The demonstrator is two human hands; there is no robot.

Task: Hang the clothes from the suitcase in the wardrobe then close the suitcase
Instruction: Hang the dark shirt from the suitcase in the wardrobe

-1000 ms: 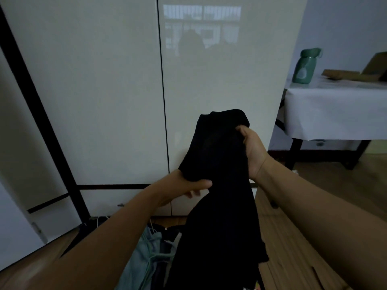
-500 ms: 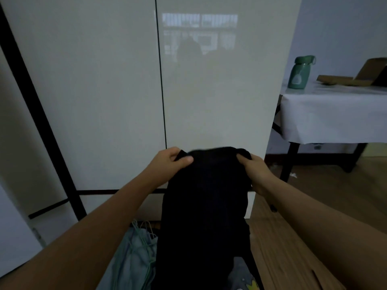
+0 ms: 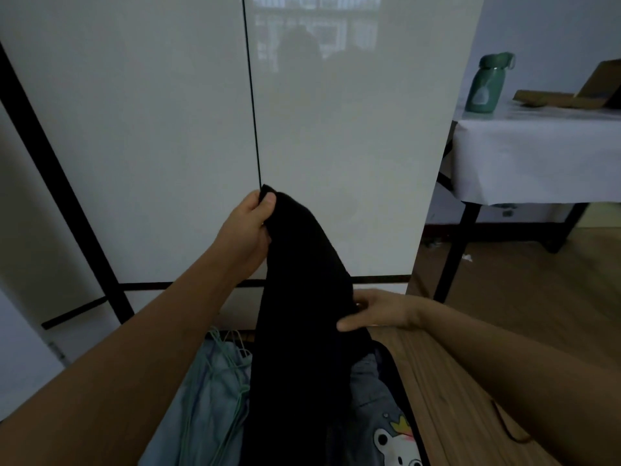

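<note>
A black garment [image 3: 302, 297] is held up before the closed wardrobe [image 3: 336, 146], above the open suitcase [image 3: 408, 398] on the floor. Its top corner is pinched in the left grip [image 3: 250, 223]; its side edge is taken lower down by the right grip [image 3: 376, 309]. It is judged soft, limp and light, best held at its upper edge.

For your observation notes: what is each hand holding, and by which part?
Left hand pinches the black garment at its top corner; right hand grips its side edge, lower down.
</note>
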